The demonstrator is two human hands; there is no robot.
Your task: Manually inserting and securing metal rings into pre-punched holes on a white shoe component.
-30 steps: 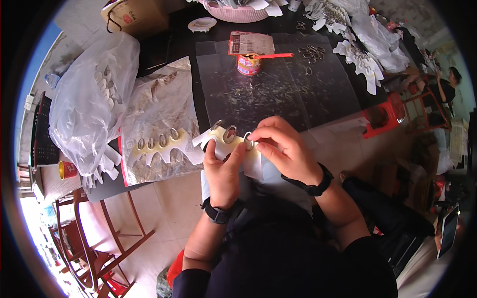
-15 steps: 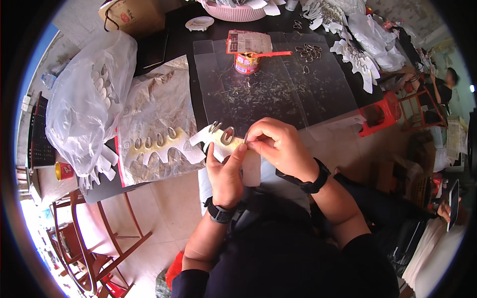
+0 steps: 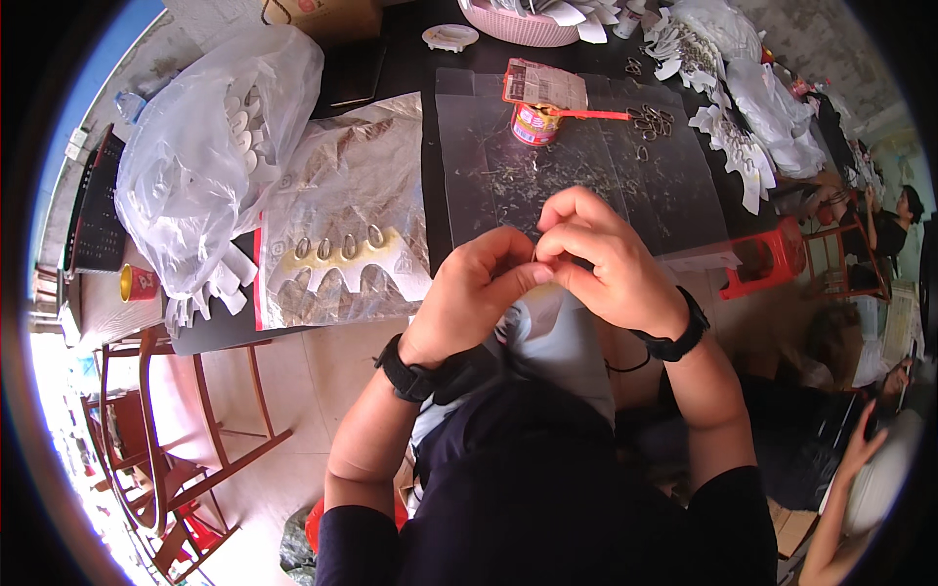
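Observation:
My left hand [image 3: 474,293] and my right hand [image 3: 616,259] meet over my lap, fingertips pinched together around something small that the fingers mostly hide. Below them shows part of a white card strip [image 3: 543,311], its rings hidden by my hands. To the left, a second white scalloped strip [image 3: 363,271] lies on a crinkled plastic sheet [image 3: 357,176]. Several oval metal rings [image 3: 350,246] sit along its yellowish band. Beyond my hands stands an open tin [image 3: 535,127] with a newspaper-covered piece [image 3: 547,86] and a red stick [image 3: 596,115] on top.
Loose metal rings [image 3: 653,123] lie at the far right of the dark table. A clear bag [image 3: 205,186] with white pieces is at left; a pink basket [image 3: 523,24] stands at the back. More strips [image 3: 738,156] lie right, near a red stool [image 3: 767,256]. Other people are at far right.
My hands have drawn together and turned, now covering the strip and rings that showed between them. The view has shifted, moving the table items rightward in the picture.

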